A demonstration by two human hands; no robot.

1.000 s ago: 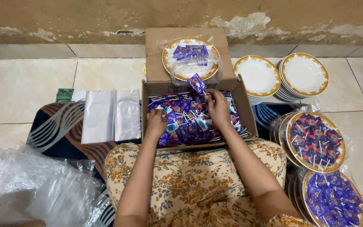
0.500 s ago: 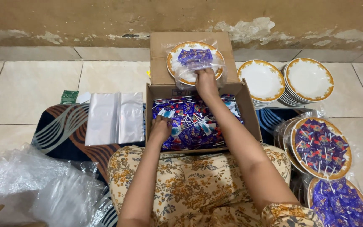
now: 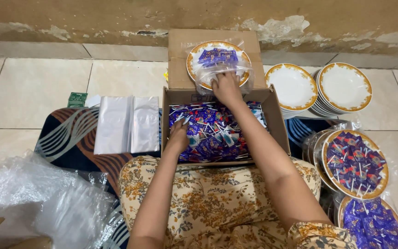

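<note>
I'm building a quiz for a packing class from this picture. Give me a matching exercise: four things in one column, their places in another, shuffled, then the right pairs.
Things:
1. Left hand
2. Right hand
3. Stack of empty white gold-rimmed plates
4. Flat clear plastic bags

Places:
A. On the patterned mat, left of the cardboard box
B. At the bagged gold-rimmed plate of purple sweets behind the box
C. Among the purple-wrapped lollipops in the box
D. On the tiled floor near the wall, far right

Pairs: 1-C, 2-B, 3-D, 4-A

right hand (image 3: 225,86) reaches forward, left hand (image 3: 178,136) rests palm-down, fingers curled.
</note>
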